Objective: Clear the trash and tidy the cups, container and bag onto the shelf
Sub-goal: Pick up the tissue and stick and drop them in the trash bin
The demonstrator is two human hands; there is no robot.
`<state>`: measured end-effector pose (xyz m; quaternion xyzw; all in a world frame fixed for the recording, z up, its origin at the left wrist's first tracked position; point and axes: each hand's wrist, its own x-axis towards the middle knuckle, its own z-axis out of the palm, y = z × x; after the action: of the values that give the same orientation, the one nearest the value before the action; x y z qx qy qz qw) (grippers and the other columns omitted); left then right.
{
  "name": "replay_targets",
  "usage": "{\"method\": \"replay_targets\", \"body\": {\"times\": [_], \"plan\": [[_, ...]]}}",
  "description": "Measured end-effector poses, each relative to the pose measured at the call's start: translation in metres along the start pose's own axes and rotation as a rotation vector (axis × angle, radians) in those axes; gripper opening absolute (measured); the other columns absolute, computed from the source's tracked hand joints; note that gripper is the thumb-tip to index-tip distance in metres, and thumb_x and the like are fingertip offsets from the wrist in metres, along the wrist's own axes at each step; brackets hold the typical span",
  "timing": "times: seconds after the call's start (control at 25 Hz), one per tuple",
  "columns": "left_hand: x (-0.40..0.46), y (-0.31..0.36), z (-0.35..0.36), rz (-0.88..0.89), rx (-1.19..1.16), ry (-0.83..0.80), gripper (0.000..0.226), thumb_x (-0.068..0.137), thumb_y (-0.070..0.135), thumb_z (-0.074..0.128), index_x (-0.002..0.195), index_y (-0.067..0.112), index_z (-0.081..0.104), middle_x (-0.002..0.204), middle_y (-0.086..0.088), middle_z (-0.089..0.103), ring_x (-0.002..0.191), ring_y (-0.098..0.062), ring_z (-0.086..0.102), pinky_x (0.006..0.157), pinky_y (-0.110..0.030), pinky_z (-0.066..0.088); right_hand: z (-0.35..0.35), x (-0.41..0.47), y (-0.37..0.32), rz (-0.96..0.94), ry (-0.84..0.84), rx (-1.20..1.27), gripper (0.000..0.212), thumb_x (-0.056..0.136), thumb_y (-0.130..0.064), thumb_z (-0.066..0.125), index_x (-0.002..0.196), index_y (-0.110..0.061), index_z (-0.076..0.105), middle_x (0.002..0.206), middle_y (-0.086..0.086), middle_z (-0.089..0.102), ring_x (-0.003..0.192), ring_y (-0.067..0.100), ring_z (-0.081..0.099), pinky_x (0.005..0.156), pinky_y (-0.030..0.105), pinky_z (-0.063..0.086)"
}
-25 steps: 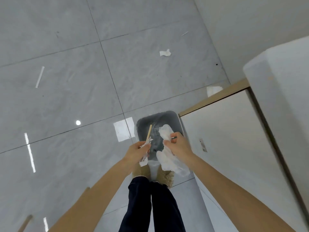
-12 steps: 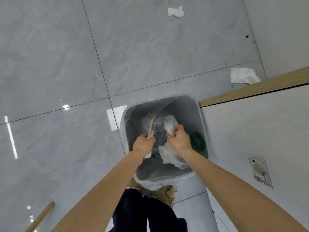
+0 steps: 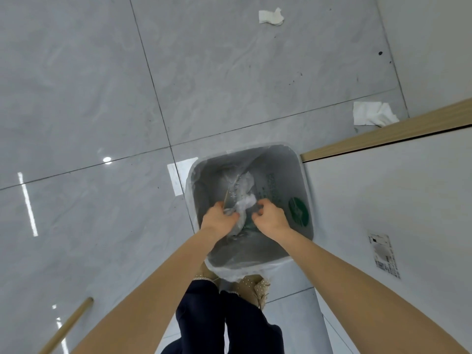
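A grey trash bin (image 3: 305,190) lined with a clear plastic bag stands on the floor against a white cabinet. Both my hands hang over its opening. My left hand (image 3: 219,219) has its fingers curled downward, and a thin wooden stick (image 3: 226,196) shows blurred just above its knuckles. My right hand (image 3: 270,218) has its fingers loosely apart with nothing in them. Between the two hands a crumpled white and clear wrapper (image 3: 242,200) is motion-blurred inside the bin. No cups, container or shelf bag are in view.
Two pieces of white tissue lie on the grey tiles, one far away (image 3: 271,16) and one by the cabinet's wooden edge (image 3: 371,114). The white cabinet side (image 3: 408,200) fills the right. A wooden pole (image 3: 66,325) crosses the lower left. My feet stand just behind the bin.
I have leaned further over the bin and both hands have sunk lower into it. The white wrapper has left my right hand and blurs between the hands.
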<state>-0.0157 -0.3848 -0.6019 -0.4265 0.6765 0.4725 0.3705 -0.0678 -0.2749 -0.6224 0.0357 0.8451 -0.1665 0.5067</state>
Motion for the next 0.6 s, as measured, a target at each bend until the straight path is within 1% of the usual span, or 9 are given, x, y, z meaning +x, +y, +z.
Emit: {"method": "replay_targets", "body": {"times": [0.12, 0.2, 0.32, 0.44, 0.52, 0.6], "plan": [[-0.037, 0.007, -0.012, 0.128, 0.183, -0.001, 0.056, 0.090, 0.025, 0.049, 0.138, 0.008, 0.027, 0.142, -0.016, 0.039, 0.129, -0.031, 0.041, 0.104, -0.036, 0.036, -0.014, -0.037, -0.004, -0.066, 0.037, -0.085, 0.053, 0.090, -0.025, 0.049, 0.138, -0.012, 0.030, 0.135, 0.016, 0.050, 0.123, 0.034, 0.047, 0.102, 0.047, 0.042], [-0.064, 0.010, -0.021, 0.194, 0.302, 0.001, 0.060, 0.090, 0.029, 0.048, 0.141, 0.011, 0.021, 0.146, -0.015, 0.033, 0.132, -0.031, 0.037, 0.107, -0.041, 0.035, -0.024, -0.068, -0.009, -0.122, 0.079, -0.171, 0.059, 0.090, -0.029, 0.049, 0.141, -0.014, 0.025, 0.140, 0.014, 0.047, 0.128, 0.032, 0.042, 0.105, 0.048, 0.038], [-0.108, 0.017, -0.037, 0.244, 0.474, 0.029, 0.061, 0.090, 0.033, 0.045, 0.142, 0.015, 0.018, 0.149, -0.009, 0.030, 0.134, -0.030, 0.033, 0.109, -0.047, 0.033, -0.041, -0.115, -0.017, -0.179, 0.111, -0.292, 0.064, 0.089, -0.033, 0.050, 0.143, -0.017, 0.020, 0.146, 0.011, 0.039, 0.136, 0.028, 0.032, 0.114, 0.049, 0.027], [-0.165, 0.028, -0.059, 0.317, 0.608, 0.060, 0.061, 0.090, 0.033, 0.044, 0.142, 0.017, 0.016, 0.149, -0.008, 0.030, 0.135, -0.028, 0.030, 0.111, -0.047, 0.030, -0.062, -0.172, -0.029, -0.219, 0.120, -0.352, 0.067, 0.089, -0.035, 0.049, 0.144, -0.019, 0.016, 0.152, 0.007, 0.030, 0.142, 0.025, 0.020, 0.117, 0.050, 0.016], [-0.203, 0.037, -0.072, 0.347, 0.720, 0.091, 0.063, 0.090, 0.036, 0.042, 0.143, 0.018, 0.012, 0.152, -0.008, 0.024, 0.140, -0.030, 0.022, 0.115, -0.048, 0.021, -0.076, -0.214, -0.039, -0.241, 0.139, -0.389, 0.068, 0.089, -0.037, 0.048, 0.145, -0.021, 0.013, 0.154, 0.004, 0.024, 0.145, 0.025, 0.012, 0.117, 0.051, 0.009], [-0.246, 0.049, -0.087, 0.364, 0.822, 0.128, 0.066, 0.091, 0.039, 0.041, 0.143, 0.020, 0.007, 0.156, -0.007, 0.014, 0.143, -0.031, 0.010, 0.117, -0.050, 0.010, -0.091, -0.259, -0.050, -0.266, 0.167, -0.403, 0.069, 0.089, -0.038, 0.048, 0.145, -0.022, 0.011, 0.156, 0.003, 0.018, 0.146, 0.025, 0.006, 0.117, 0.053, 0.004]]}}
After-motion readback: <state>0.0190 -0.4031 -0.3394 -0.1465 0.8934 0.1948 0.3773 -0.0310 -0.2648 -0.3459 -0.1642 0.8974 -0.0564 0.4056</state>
